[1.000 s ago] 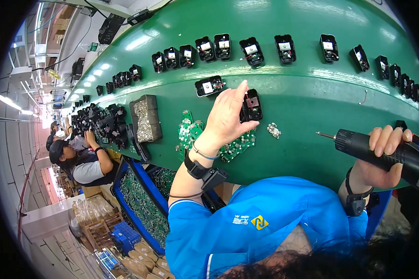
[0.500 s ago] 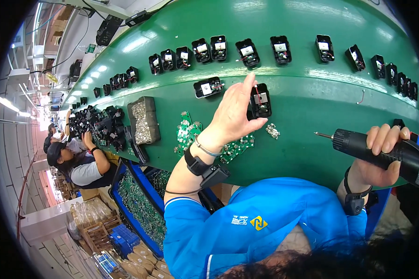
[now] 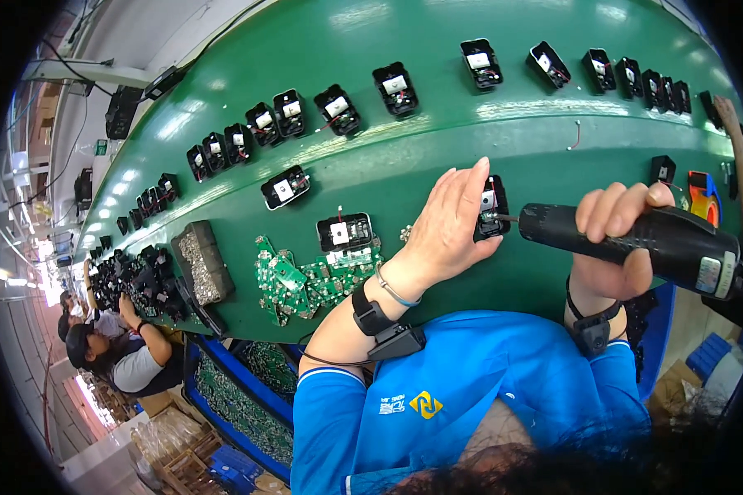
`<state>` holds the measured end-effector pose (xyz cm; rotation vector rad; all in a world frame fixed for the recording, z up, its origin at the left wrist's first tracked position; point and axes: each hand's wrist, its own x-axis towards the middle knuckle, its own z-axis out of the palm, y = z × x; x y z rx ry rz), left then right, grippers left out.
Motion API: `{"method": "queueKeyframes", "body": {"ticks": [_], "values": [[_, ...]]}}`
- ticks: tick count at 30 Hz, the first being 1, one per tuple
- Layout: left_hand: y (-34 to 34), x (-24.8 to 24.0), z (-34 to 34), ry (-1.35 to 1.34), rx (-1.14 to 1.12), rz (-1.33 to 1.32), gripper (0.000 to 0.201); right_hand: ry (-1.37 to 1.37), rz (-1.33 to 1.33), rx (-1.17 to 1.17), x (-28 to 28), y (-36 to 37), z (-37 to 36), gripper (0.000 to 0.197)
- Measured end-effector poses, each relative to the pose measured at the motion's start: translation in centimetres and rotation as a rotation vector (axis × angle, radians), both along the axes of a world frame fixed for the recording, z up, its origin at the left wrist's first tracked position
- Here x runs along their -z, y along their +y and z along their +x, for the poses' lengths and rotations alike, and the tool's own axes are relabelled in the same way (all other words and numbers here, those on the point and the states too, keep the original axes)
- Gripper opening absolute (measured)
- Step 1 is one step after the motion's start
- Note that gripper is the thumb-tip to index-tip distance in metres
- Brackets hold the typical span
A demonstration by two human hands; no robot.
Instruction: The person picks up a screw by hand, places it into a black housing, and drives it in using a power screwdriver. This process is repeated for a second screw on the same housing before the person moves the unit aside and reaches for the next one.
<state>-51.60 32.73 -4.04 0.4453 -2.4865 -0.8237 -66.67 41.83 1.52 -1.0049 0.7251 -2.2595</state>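
A black plastic housing with a white part and a red wire inside lies on the green bench. My left hand steadies it, thumb at its near end and straight fingers along its left side. My right hand grips a black electric screwdriver, held nearly level. Its bit reaches into the housing; the exact contact spot is too small to make out. Partly behind my left hand is a small pile of screws. Another open housing sits beside green circuit boards.
More black housings stand in a row across the bench. One lies nearer at the left. A dark tray of small metal parts is left of the boards. Blue bins stand below the bench edge. Another person's arm reaches in at far right.
The view has swung right. My right hand has brought the screwdriver leftward, its bit now inside the housing by my left hand. The housing beside the boards has come into sight.
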Motion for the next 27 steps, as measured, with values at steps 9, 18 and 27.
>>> {"method": "queueKeyframes", "body": {"ticks": [9, 18, 27], "values": [[0.2, 1.1, -0.5, -0.019, -0.015, 0.105, 0.1, 0.068, 0.07, 0.012, 2.2, -1.5, -0.3, 0.048], [0.2, 0.8, -0.8, -0.034, -0.013, 0.116, 0.098, 0.063, 0.091, -0.013, 2.4, -1.9, -0.5, 0.051], [0.3, 0.7, -1.1, -0.033, -0.011, 0.127, 0.096, 0.079, 0.111, -0.015, 2.5, -1.9, -0.5, 0.051]]}}
